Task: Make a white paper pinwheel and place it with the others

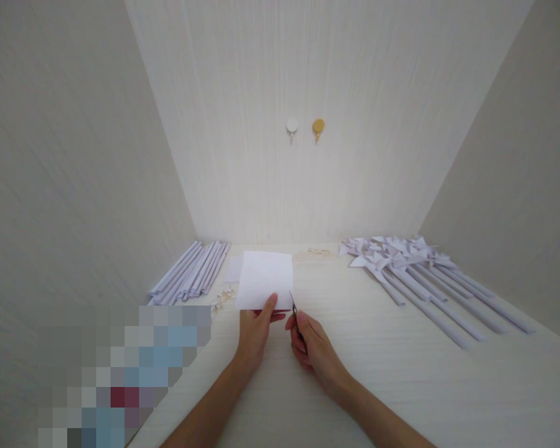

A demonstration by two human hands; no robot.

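A white square sheet of paper (265, 277) is pinched at its lower edge by my left hand (257, 328), thumb on top and fingers beneath. My right hand (312, 345) is closed around a pair of dark-handled scissors (295, 310). The scissor blades point upward at the sheet's lower right corner; whether they touch the paper is hard to make out. Behind the held sheet, another piece of white paper (232, 270) lies partly covered on the table.
Rolled paper sticks (200, 270) lie in a pile at the left. Several paper pinwheels (392, 255) on paper sticks lie at the right. Small pale pieces rest near the back (318, 252) and by my left hand (224, 298). A white hook (292, 126) and a yellow hook (318, 127) are on the wall.
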